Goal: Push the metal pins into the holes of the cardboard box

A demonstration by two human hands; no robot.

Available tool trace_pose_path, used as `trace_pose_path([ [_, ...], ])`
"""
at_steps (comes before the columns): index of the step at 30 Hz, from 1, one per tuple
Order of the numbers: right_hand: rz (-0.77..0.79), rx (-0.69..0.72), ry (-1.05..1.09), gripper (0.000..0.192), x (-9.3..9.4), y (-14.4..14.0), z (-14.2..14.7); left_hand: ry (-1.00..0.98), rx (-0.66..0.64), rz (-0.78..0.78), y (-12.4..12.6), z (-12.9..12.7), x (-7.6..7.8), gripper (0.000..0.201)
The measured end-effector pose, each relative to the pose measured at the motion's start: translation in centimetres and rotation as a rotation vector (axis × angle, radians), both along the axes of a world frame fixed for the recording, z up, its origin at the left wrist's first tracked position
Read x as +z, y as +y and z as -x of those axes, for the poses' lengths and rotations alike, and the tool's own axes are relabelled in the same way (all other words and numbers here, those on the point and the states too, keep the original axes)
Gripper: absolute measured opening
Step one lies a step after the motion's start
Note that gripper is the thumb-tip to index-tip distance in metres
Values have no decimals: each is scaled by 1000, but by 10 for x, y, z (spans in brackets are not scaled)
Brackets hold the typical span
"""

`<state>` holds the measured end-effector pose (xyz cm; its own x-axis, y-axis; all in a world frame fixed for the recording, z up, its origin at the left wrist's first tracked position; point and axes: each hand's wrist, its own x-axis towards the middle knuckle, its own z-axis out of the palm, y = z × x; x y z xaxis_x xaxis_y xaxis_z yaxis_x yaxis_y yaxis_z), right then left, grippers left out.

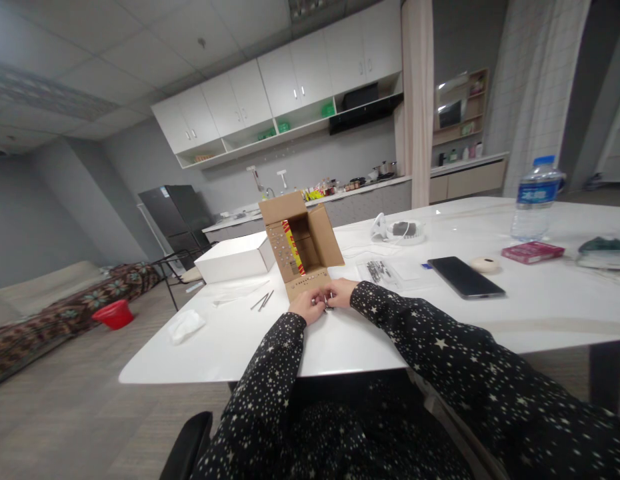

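Note:
An open cardboard box [317, 250] with a red and yellow strip inside a flap stands on the white table in front of me. Small shiny bits dot its left flap and its front flap [310, 283]. At the near edge of that front flap, my left hand [309, 305] and my right hand [340, 293] meet with bent, pinched fingers. Small dark and metallic pieces [329, 308] show at and below the fingertips; what kind they are is too small to tell. Left of the hands lie a few thin metal sticks [264, 301].
A white box [235, 259] stands behind left, a crumpled tissue [186, 325] nearer. To the right are a clear bag with small dark pieces [383, 272], a phone [465, 277], a round beige case [485, 265], a pink box [533, 252] and a water bottle [534, 203].

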<state>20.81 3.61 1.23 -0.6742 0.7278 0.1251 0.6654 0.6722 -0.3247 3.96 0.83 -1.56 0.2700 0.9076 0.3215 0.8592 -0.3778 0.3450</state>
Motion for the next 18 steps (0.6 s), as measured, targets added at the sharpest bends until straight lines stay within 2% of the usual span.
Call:
trace_pose_path([
  [10, 0, 15, 29, 19, -2, 3, 0, -11, -37, -58, 5, 3, -6, 18],
  [14, -19, 19, 46, 19, -4, 4, 0, -34, 2, -40, 7, 5, -9, 25],
  [18, -14, 11, 42, 18, -6, 7, 1, -45, 44, -40, 9, 6, -10, 22],
])
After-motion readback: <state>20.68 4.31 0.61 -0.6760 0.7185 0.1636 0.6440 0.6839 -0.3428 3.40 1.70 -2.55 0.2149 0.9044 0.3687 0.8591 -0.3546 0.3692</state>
